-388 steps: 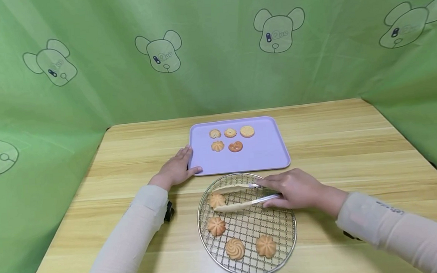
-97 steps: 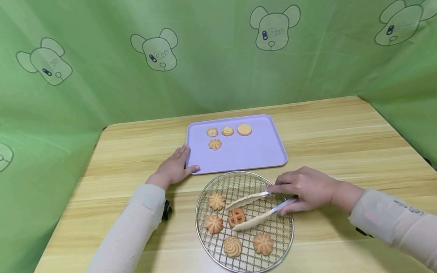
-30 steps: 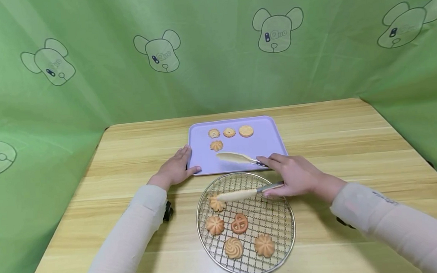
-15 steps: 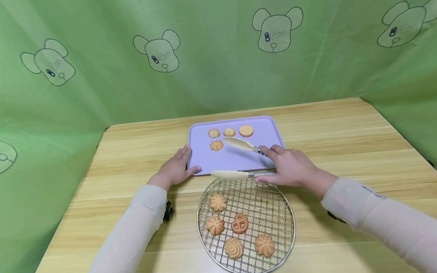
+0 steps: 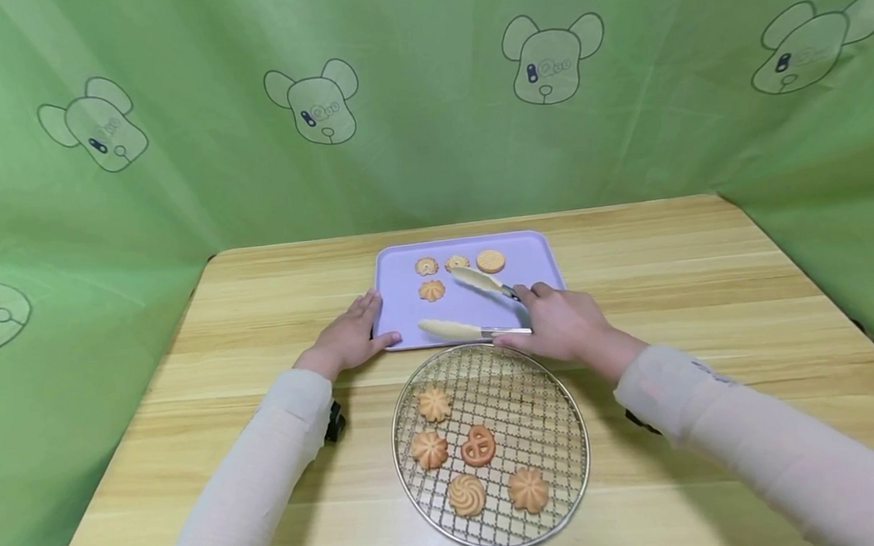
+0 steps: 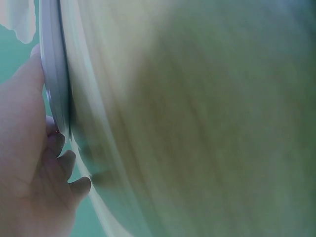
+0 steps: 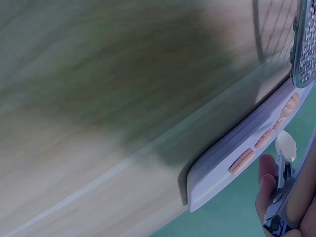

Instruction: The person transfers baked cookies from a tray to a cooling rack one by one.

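Note:
My left hand (image 5: 346, 335) rests at the near left corner of the lilac tray (image 5: 399, 259), fingers along its side and thumb over the rim. My right hand (image 5: 560, 320) holds metal tongs (image 5: 508, 332) with cream tips, spread apart over the tray. One tip overlaps the lower edge of a scalloped cookie (image 5: 457, 262) and the other hovers near the front rim. Also on the tray are a crimped cookie (image 5: 427, 266), a round cookie (image 5: 490, 260) and a flower-shaped cookie (image 5: 431, 290). The right wrist view shows the tongs (image 7: 284, 168) beside the tray's cookies.
A round wire rack (image 5: 543, 417) stands in front of the tray, bearing a pretzel-shaped cookie (image 5: 478, 446), a swirl cookie (image 5: 466, 495) and several flower-shaped cookies (image 5: 529, 489). Green cloth (image 5: 431, 173) hangs behind the wooden table (image 5: 259, 317).
Since the oldest frame, the pretzel-shaped cookie has passed from tray to rack by tongs. In the last second the spread tongs have moved from over the rack up over the tray. The left hand stays put.

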Demonstrator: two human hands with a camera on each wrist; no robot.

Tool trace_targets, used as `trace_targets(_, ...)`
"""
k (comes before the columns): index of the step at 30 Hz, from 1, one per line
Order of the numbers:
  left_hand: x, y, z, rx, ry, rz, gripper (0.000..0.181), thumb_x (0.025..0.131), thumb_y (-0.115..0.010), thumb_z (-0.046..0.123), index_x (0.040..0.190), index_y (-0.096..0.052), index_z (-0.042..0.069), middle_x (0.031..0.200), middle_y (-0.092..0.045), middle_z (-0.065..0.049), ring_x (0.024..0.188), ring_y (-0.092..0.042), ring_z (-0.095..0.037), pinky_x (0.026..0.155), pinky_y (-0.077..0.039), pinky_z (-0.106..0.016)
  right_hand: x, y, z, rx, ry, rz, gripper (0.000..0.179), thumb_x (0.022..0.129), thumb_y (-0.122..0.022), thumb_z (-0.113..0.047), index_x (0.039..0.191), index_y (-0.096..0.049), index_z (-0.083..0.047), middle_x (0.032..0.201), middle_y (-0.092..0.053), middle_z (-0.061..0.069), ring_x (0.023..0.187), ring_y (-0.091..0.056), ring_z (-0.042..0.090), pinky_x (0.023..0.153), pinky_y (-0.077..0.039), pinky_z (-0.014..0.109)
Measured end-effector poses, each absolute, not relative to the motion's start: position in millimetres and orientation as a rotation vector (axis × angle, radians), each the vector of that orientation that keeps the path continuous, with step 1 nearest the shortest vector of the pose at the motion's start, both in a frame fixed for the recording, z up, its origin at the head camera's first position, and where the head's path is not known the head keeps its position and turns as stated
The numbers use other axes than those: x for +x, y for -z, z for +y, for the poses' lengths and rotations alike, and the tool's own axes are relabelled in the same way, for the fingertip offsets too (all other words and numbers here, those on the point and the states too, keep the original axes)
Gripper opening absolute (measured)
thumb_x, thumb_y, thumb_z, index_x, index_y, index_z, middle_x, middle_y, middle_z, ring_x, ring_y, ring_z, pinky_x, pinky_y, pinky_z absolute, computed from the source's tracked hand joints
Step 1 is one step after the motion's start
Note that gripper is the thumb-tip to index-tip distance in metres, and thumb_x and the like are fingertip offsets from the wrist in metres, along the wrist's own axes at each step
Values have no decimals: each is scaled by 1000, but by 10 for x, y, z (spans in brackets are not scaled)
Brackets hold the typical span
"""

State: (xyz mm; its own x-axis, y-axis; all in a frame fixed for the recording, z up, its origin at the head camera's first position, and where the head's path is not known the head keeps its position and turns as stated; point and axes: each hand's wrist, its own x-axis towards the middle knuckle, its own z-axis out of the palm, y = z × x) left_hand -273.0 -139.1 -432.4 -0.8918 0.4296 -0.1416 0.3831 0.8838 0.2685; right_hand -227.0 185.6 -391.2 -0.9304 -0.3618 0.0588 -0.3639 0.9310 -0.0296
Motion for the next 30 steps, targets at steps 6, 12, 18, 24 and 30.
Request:
trace_targets(6,-2737,4317,-1400,625,-354,2852,86,95,-44,56,152,-10,1,158,-4,-12,143,-8,-30,116,-11,-40,-2319,3893,1788,565,-32,-3063,95,79,-52,-75,138,-46,-1,109,-60,21,70,-60,32,45,-49,37)
trace_targets(12,-2743,4337,-1401,622,-344,2849,86,95,-42,58,152,-9,2,158,-3,-11,143,-7,-30,116,-11,-39,-2355,3916,1740,579,-23,-3072,88,82,-53,-71,134,-50,0,101,-61,19,71,-60,30,53,-53,43)
trace_targets(18,-2757,4358,-1413,623,-334,2851,86,95,-42,58,152,-8,2,158,-2,-11,143,-7,-29,116,-11,-39,-2405,3941,1696,565,-27,-3063,84,83,-53,-70,130,-54,0,94,-60,14,68,-57,25,53,-52,41)
trace_targets(24,-2778,4384,-1421,619,-329,2856,87,94,-41,60,152,-7,3,158,-1,-10,143,-6,-28,116,-10,-37,-2451,3920,1627,566,-28,-3082,84,82,-55,-69,128,-54,2,91,-59,12,68,-56,23,55,-52,40)
trace_targets(30,-2777,4387,-1422,630,-335,2860,87,95,-41,60,152,-8,3,158,-2,-11,143,-7,-29,116,-11,-39,-2490,3894,1551,550,-16,-3105,82,82,-56,-68,127,-55,1,90,-58,11,67,-55,23,57,-51,40)
